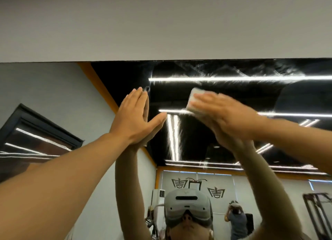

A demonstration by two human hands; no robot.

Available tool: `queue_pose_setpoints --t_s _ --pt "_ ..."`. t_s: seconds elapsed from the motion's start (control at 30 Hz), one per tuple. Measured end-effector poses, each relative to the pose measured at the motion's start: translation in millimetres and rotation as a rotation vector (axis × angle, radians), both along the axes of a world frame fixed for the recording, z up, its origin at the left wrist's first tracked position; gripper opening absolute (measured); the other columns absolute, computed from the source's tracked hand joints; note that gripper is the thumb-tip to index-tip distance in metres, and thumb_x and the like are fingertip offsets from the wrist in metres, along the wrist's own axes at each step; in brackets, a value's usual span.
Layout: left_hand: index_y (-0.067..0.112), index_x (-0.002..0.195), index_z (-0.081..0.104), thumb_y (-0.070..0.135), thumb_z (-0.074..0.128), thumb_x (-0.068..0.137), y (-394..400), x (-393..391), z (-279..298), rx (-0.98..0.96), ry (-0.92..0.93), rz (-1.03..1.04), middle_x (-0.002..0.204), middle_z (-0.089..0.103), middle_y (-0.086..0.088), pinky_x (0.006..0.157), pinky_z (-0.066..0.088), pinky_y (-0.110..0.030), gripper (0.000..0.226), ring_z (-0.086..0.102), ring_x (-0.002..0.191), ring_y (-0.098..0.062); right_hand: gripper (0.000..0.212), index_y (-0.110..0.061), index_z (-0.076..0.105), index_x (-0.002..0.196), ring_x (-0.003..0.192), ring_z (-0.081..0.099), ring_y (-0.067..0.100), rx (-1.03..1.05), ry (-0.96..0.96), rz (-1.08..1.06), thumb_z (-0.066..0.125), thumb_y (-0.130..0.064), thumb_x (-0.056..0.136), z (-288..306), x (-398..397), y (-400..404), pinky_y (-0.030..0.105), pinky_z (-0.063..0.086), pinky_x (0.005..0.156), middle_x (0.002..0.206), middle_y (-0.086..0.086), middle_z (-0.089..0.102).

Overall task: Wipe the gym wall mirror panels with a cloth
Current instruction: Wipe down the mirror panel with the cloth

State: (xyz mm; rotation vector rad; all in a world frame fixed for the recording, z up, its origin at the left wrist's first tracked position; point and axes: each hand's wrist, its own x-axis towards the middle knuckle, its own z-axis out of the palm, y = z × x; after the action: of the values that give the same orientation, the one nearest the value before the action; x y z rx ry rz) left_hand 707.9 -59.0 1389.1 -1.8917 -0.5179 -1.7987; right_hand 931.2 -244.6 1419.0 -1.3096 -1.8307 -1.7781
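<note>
Both hands were raised against the wall mirror, near its top edge, which ran across the frame just above the middle. The left hand lay left of centre with fingers straight and together and the thumb spread to the right; its palm was pressed flat on the glass, meeting its own reflection, and it held nothing. The right hand lay right of centre, fingers extended and pointing to the left, pressing a white cloth flat against the glass. The cloth appeared folded into a thick pad; its left end showed beyond the fingertips and the remainder was covered by the hand. The right hand was blurred, so finer detail of the fingers could not be made out. Smear streaks were visible on the glass above the cloth, close to the top edge. A plain light wall filled the frame above the mirror. The mirror reflected a dark ceiling with strip lights, an orange trim band, and, at lower centre, the grey headset worn by the person. A second person was reflected at lower right, small and in the background.
</note>
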Motion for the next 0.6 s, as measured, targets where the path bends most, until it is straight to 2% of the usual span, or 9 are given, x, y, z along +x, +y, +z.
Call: queue_pose_setpoints --t_s 0.07,0.1,0.17,0.23,0.27,0.33,0.4,0.5,0.6 --pt "0.017 0.158 0.014 0.083 0.024 0.076 0.1 0.5 0.6 -0.002 0.003 0.011 0.166 0.008 0.001 0.118 0.002 -0.028 0.106 0.0 0.153 -0.015 0.051 -0.025 0.039 0.151 0.147 0.025 0.022 0.121 0.125 0.037 0.032 -0.017 0.101 26.2 10.4 -13.6 0.04 0.018 0.117 0.16 0.0 0.03" --pt "0.017 0.158 0.014 0.086 0.021 0.074 0.6 0.4 1.3 -0.002 0.007 0.015 0.166 0.008 0.001 0.118 0.002 -0.029 0.109 0.0 0.153 -0.015 0.049 -0.02 0.044 0.147 0.143 0.031 0.026 0.154 0.167 0.055 0.035 -0.01 0.1 31.2 13.4 -17.0 0.039 0.02 0.114 0.157 0.004 0.035" --pt "0.016 0.158 0.014 0.087 0.015 0.071 2.4 -0.2 3.1 -0.007 0.02 0.02 0.166 0.008 0.0 0.117 0.002 -0.028 0.113 0.0 0.153 -0.015 0.051 -0.019 0.049 0.143 0.14 0.034 0.027 0.195 0.173 0.1 0.034 -0.009 0.096 19.4 16.6 -17.9 0.027 0.016 0.11 0.152 0.005 0.04" --pt "0.016 0.158 0.014 0.088 0.017 0.071 3.2 -1.3 4.4 -0.021 0.031 0.027 0.166 0.007 0.001 0.116 0.001 -0.028 0.114 -0.001 0.153 -0.015 0.054 -0.026 0.048 0.144 0.144 0.028 0.018 0.164 0.086 0.132 0.033 -0.013 0.093 -16.8 19.9 -15.6 0.016 0.006 0.112 0.153 -0.003 0.038" --pt "0.016 0.158 0.013 0.089 0.019 0.071 2.6 -1.6 4.6 -0.029 0.035 0.031 0.166 0.007 0.001 0.116 0.002 -0.028 0.114 -0.001 0.153 -0.015 0.054 -0.033 0.042 0.147 0.147 0.018 0.009 0.108 0.052 0.115 0.034 -0.014 0.096 -41.7 22.9 -14.9 0.014 0.0 0.114 0.156 -0.011 0.031" --pt "0.015 0.158 0.013 0.09 0.019 0.071 -0.2 -1.5 5.3 -0.041 0.041 0.044 0.166 0.007 0.0 0.116 0.002 -0.029 0.115 -0.001 0.153 -0.016 0.059 -0.043 0.027 0.152 0.15 0.002 0.003 -0.018 -0.02 0.049 0.039 -0.016 0.101 -89.5 31.9 -20.1 0.021 -0.005 0.12 0.162 -0.019 0.013" --pt "0.014 0.158 0.015 0.089 0.015 0.07 -4.8 -1.4 4.7 -0.053 0.047 0.064 0.166 0.008 -0.002 0.117 0.004 -0.03 0.116 0.001 0.153 -0.018 0.064 -0.044 0.017 0.155 0.152 0.002 0.008 -0.096 -0.156 -0.042 0.042 -0.02 0.101 -120.3 43.7 -33.7 0.031 0.001 0.121 0.164 -0.018 0.01" --pt "0.012 0.157 0.018 0.083 0.021 0.081 -13.5 1.3 0.2 -0.066 0.042 0.1 0.165 0.013 -0.004 0.12 0.009 -0.033 0.104 0.006 0.153 -0.021 0.062 -0.041 0.018 0.156 0.151 0.014 0.011 -0.074 -0.331 -0.184 0.036 -0.032 0.097 -120.9 55.1 -52.3 0.036 0.016 0.122 0.163 -0.014 0.02" --pt "0.01 0.154 0.027 0.067 0.028 0.083 -19.8 4.7 -4.1 -0.062 0.021 0.119 0.162 0.025 -0.007 0.119 0.021 -0.037 0.091 0.019 0.15 -0.025 0.056 -0.046 0.022 0.153 0.15 0.01 0.004 -0.087 -0.192 -0.087 0.033 -0.032 0.1 -89.2 63.2 -56.7 0.036 0.016 0.118 0.162 -0.018 0.018"
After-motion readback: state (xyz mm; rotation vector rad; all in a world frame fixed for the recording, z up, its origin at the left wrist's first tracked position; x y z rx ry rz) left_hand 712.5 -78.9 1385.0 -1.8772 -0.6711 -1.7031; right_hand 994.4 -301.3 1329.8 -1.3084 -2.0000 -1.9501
